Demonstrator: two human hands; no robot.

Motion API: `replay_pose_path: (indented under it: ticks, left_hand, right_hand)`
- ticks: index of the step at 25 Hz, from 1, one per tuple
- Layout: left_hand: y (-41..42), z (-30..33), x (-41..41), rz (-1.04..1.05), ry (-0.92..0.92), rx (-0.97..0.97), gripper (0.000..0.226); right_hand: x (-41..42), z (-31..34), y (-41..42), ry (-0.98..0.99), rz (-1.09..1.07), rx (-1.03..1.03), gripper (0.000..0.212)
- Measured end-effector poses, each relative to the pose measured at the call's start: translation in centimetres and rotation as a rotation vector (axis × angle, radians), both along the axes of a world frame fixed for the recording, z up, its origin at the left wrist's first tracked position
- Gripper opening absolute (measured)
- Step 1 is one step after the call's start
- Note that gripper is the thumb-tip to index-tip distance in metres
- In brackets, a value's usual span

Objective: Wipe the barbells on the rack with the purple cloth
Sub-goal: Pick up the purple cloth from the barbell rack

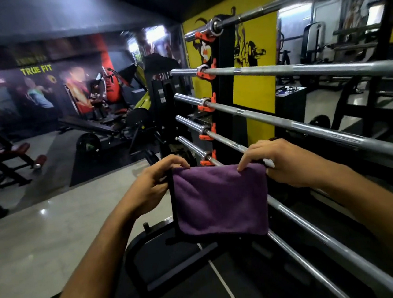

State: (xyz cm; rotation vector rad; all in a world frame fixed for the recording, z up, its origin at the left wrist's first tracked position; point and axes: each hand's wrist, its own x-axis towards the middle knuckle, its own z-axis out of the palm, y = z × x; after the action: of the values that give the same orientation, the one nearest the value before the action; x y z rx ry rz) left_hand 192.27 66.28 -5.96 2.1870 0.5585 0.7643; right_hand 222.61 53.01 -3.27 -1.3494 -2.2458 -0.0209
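the purple cloth [221, 200] hangs folded in front of the barbell rack [229, 110], held up by its top edge: the left hand [154, 183] pinches the upper left corner between thumb and curled fingers [179, 161], and the right hand [287, 160] pinches the upper right corner the same way. the cloth covers part of the lowest barbell [323, 239] but it is hard to tell whether it touches the steel. several more barbells sit above on orange hooks [206, 107], running off to the right. this looks like the readying step, the cloth being squared up before a wipe rather than pressed to a bar. the next move likely calls for wrapping the cloth round one shaft with one hand and sliding it along the length.
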Motion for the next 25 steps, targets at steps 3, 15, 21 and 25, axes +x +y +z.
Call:
replay_pose_path:
  ticks: [3, 15, 21, 25]
  left_hand:
    - [-1.1, -0.7, 0.9, -0.015, -0.094, -0.172, 0.026]
    - [-1.9, -9.1, 7.5, 0.307, -0.235, -1.093, 0.05]
    - [-8.8, -12.0, 10.6, 0.286, -0.372, -0.509, 0.026]
    - [-13.6, -13.7, 12.5, 0.099, -0.139, -0.199, 0.049]
  right_hand:
    - [0.3, -1.0, 0.4, 0.201, -0.04, -0.098, 0.038]
    - [-1.9, -7.0, -2.1, 1.034, -0.395, -0.479, 0.03]
    - [-2.2, -9.9, -2.1, 1.202, -0.513, -0.545, 0.023]
    - [-1.7, -12.2, -2.9, 1.047, -0.706, -0.46, 0.018]
